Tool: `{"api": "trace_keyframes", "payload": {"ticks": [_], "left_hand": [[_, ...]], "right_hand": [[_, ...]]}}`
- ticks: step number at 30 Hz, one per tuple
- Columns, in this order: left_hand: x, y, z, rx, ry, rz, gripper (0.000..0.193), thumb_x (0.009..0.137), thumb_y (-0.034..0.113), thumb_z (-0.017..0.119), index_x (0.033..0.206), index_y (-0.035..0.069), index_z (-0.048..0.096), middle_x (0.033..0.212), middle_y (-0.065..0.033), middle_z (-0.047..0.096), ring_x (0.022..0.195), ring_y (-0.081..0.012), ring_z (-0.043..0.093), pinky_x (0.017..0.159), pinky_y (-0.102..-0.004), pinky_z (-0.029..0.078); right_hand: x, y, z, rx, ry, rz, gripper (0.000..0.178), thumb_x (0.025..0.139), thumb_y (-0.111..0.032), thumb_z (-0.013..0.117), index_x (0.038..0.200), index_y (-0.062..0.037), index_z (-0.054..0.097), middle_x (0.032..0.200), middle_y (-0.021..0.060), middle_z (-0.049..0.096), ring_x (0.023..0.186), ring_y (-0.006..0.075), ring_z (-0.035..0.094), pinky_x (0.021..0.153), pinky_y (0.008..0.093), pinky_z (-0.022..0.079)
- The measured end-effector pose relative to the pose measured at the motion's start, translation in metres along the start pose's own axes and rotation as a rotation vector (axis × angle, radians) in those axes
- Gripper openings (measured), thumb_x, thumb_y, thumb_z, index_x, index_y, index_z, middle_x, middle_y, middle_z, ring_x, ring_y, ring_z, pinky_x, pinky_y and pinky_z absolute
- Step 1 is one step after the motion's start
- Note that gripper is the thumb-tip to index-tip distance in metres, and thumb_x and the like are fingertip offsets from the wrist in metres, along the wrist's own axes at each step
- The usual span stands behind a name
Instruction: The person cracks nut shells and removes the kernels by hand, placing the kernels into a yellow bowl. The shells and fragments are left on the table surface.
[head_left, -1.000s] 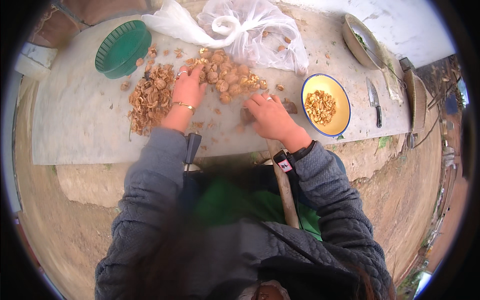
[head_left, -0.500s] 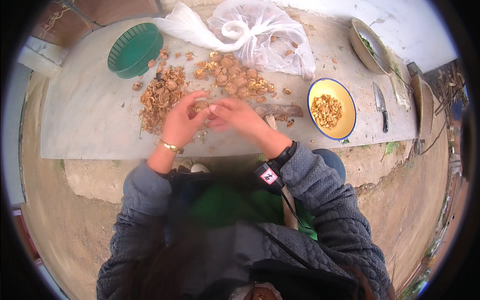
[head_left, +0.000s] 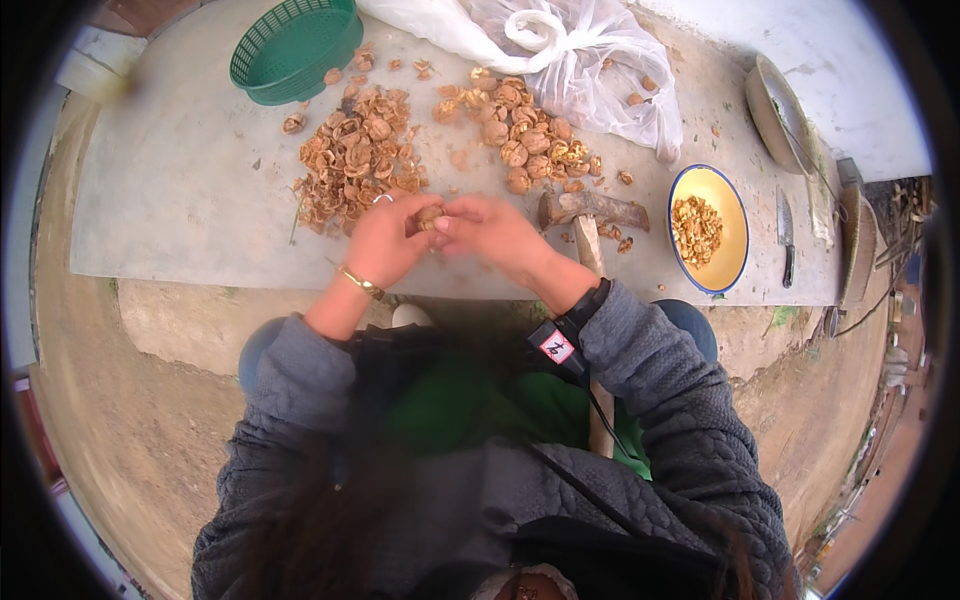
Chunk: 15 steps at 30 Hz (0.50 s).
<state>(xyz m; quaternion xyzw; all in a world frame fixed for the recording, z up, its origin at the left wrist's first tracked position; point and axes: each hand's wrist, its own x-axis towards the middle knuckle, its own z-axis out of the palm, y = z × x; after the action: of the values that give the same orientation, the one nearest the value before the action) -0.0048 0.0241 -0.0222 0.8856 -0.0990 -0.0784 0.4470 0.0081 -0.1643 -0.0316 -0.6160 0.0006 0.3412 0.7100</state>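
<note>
My left hand (head_left: 388, 242) holds a walnut (head_left: 430, 216) between thumb and fingers, in front of a heap of broken walnut shells (head_left: 358, 155). From the other side, the closed fingers of my right hand (head_left: 490, 235) pinch at the same walnut; how far it is cracked I cannot tell. Cracked walnuts (head_left: 528, 140) lie in a pile beyond my right hand. Just right of that hand, a wooden-headed mallet (head_left: 610, 209) rests on the table's edge, its handle running down toward my lap. A yellow bowl (head_left: 735, 215) with a blue rim holds walnut kernels (head_left: 696, 230).
A green plastic basket (head_left: 270, 62) stands far left, beside a translucent plastic bag (head_left: 600, 100) with some walnuts in it. To the right of the bowl lies a knife (head_left: 786, 235) with a black handle. Behind it a round shallow basket (head_left: 768, 115) leans near the wall.
The view has shifted, so the table's things sit farther right. My hands stay together, and the walnut between the fingers shows more plainly now. The mallet's head is less covered by my right hand.
</note>
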Motion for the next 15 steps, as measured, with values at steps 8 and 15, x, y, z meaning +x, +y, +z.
{"api": "trace_keyframes", "payload": {"ticks": [8,15], "left_hand": [[0.006,0.001,-0.003,-0.003,0.007,0.052,0.042,0.077,0.005,0.077,0.117,0.008,0.065,0.095,-0.0034,0.060,0.064,-0.0099,0.056,0.060,-0.0254,0.048],[0.010,0.002,-0.002,-0.167,-0.094,-0.056,0.044,0.082,-0.003,0.071,0.124,0.005,0.061,0.108,-0.0031,0.059,0.079,-0.0057,0.061,0.066,-0.0205,0.050]], "right_hand": [[-0.007,-0.011,-0.006,0.269,0.015,0.037,0.036,0.095,-0.006,0.055,0.124,0.0144,0.049,0.113,0.0205,0.061,0.106,0.0264,0.064,0.093,0.0341,0.053],[-0.007,-0.015,-0.005,0.112,0.089,-0.043,0.023,0.098,-0.014,0.054,0.112,0.0032,0.061,0.098,0.0097,0.066,0.087,0.0159,0.066,0.079,0.0286,0.055]]}}
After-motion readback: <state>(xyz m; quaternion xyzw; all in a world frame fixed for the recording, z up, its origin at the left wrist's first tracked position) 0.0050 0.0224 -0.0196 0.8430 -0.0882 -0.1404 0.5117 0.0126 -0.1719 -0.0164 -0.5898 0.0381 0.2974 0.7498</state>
